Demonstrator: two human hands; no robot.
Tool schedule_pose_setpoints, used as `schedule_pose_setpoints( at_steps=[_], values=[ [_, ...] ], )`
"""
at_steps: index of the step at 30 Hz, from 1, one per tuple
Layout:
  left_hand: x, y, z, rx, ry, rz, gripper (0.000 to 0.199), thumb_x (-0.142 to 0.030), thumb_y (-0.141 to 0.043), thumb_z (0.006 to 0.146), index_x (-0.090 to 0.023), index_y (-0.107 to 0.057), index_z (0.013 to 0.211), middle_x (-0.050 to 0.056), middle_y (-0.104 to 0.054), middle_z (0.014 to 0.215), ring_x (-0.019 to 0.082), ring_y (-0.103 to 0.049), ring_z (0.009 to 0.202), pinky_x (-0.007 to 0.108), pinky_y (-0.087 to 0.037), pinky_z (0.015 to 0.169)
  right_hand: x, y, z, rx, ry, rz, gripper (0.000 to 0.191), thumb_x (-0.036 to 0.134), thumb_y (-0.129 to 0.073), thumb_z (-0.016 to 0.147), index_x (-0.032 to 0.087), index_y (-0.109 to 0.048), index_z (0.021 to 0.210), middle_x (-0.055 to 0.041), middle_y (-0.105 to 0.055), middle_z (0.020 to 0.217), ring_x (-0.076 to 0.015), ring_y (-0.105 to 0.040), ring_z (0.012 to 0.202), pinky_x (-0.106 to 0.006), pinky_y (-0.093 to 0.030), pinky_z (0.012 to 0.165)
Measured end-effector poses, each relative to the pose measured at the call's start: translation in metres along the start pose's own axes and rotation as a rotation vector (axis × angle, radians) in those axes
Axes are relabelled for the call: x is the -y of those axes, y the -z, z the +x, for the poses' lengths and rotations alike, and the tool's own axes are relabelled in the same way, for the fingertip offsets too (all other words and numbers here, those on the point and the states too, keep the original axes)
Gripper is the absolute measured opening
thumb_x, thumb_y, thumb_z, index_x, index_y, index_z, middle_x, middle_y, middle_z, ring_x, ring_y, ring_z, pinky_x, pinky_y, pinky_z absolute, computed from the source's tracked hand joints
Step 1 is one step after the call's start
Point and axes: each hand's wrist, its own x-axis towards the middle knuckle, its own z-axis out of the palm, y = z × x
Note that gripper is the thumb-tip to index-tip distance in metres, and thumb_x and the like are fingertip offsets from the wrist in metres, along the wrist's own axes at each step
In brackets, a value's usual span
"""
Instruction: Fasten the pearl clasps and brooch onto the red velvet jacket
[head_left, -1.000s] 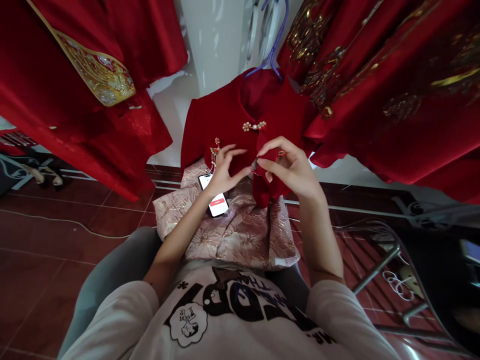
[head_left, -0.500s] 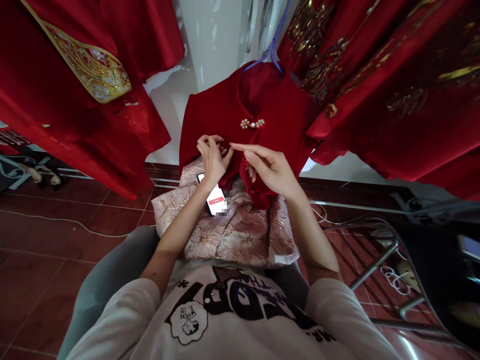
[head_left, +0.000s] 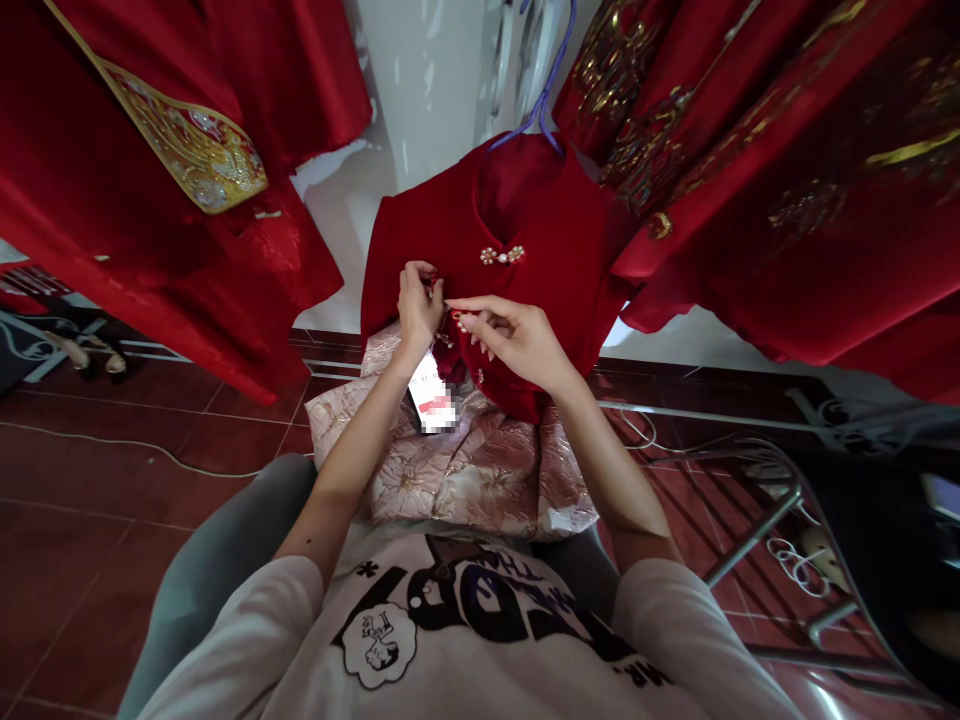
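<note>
Head view: red jacket [head_left: 562, 265] hangs on purple hanger [head_left: 541, 112], hem over pink brocade [head_left: 480, 485].
Left hand [head_left: 418, 312]: curled; we cannot tell its grip.
Right hand [head_left: 527, 342]: we pinch the jacket's front edge.

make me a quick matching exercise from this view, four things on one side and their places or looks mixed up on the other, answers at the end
1. phone
2. hanger
3. right hand
4. jewelled clasp

A. close beside the left hand
B. flower-shaped ends, on the red garment
C. screen lit, on the pink fabric
D. purple, at the garment's neck

Pairs: 1-C, 2-D, 3-A, 4-B
</note>
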Motion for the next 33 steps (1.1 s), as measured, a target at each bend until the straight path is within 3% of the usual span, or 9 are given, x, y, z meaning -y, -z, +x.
schedule_pose_setpoints(
  at_steps=[6,10,13,18,21,26,29,33],
  values=[
    [-0.011,0.023,-0.01,-0.066,-0.082,0.048,0.018,-0.035,-0.068,0.096,-0.021,-0.057,0.099,0.007,-0.059,0.101,0.018,-0.064,0.087,0.035,-0.058,0.084,-0.014,-0.009,0.012,-0.098,-0.01,-0.013,0.03,0.047,-0.062,0.094,0.024,-0.069,0.113,0.0004,-0.065,0.078,-0.0112,-0.057,0.063,-0.026,-0.05,0.061],
    [-0.01,0.028,-0.012,-0.122,-0.068,0.023,0.021,-0.041,-0.066,0.097,-0.022,-0.057,0.096,0.006,-0.061,0.099,0.015,-0.064,0.081,0.03,-0.058,0.077,-0.018,-0.014,0.016,-0.115,0.001,-0.062,0.028,0.045,-0.062,0.094,0.023,-0.067,0.112,-0.0008,-0.066,0.081,-0.0127,-0.059,0.069,-0.026,-0.049,0.061],
    [-0.005,0.027,-0.012,-0.081,-0.019,-0.015,0.02,-0.037,-0.065,0.097,-0.022,-0.054,0.09,0.003,-0.062,0.086,0.013,-0.063,0.073,0.026,-0.056,0.07,-0.019,-0.016,0.016,-0.103,-0.001,-0.077,0.026,0.041,-0.062,0.094,0.023,-0.067,0.111,-0.001,-0.067,0.081,-0.0128,-0.059,0.07,-0.025,-0.048,0.061],
    [-0.003,0.023,-0.01,-0.013,0.002,0.018,0.029,-0.033,-0.078,0.086,-0.022,-0.052,0.093,0.006,-0.064,0.097,0.014,-0.062,0.075,0.028,-0.054,0.071,-0.025,-0.016,0.016,-0.095,0.001,-0.062,0.023,0.035,-0.062,0.093,0.021,-0.067,0.11,-0.0032,-0.069,0.087,-0.0142,-0.062,0.077,-0.025,-0.049,0.062],
    [-0.004,0.02,-0.009,0.058,-0.008,0.008,0.026,-0.029,-0.073,0.089,-0.023,-0.049,0.087,0.003,-0.063,0.087,0.014,-0.063,0.075,0.028,-0.052,0.072,-0.03,-0.018,0.019,-0.081,0.002,-0.064,0.022,0.032,-0.062,0.092,0.02,-0.067,0.109,-0.0046,-0.069,0.09,-0.0149,-0.063,0.079,-0.026,-0.05,0.063],
    [-0.005,0.021,-0.005,0.045,0.011,0.012,0.022,-0.018,-0.068,0.09,-0.023,-0.047,0.083,0.0,-0.065,0.081,0.013,-0.064,0.071,0.026,-0.051,0.069,-0.036,-0.02,0.022,-0.074,-0.024,-0.088,0.023,0.032,-0.061,0.092,0.021,-0.067,0.111,-0.0043,-0.067,0.091,-0.0155,-0.062,0.081,-0.025,-0.049,0.062],
    [-0.007,0.024,-0.004,0.096,0.049,0.005,0.025,-0.012,-0.07,0.086,-0.023,-0.047,0.084,-0.001,-0.065,0.079,0.013,-0.065,0.07,0.024,-0.051,0.068,-0.037,-0.021,0.023,-0.072,-0.027,-0.088,0.024,0.032,-0.061,0.092,0.021,-0.067,0.113,-0.0044,-0.067,0.092,-0.0155,-0.061,0.082,-0.025,-0.049,0.062],
    [-0.016,0.027,-0.007,0.105,0.038,-0.019,0.018,-0.01,-0.068,0.086,-0.021,-0.054,0.086,0.0,-0.069,0.082,0.013,-0.067,0.076,0.024,-0.053,0.072,-0.039,-0.021,0.027,-0.076,-0.011,-0.125,0.023,0.03,-0.06,0.092,0.021,-0.068,0.112,-0.0049,-0.068,0.093,-0.0154,-0.06,0.08,-0.025,-0.048,0.062]
  ],
)
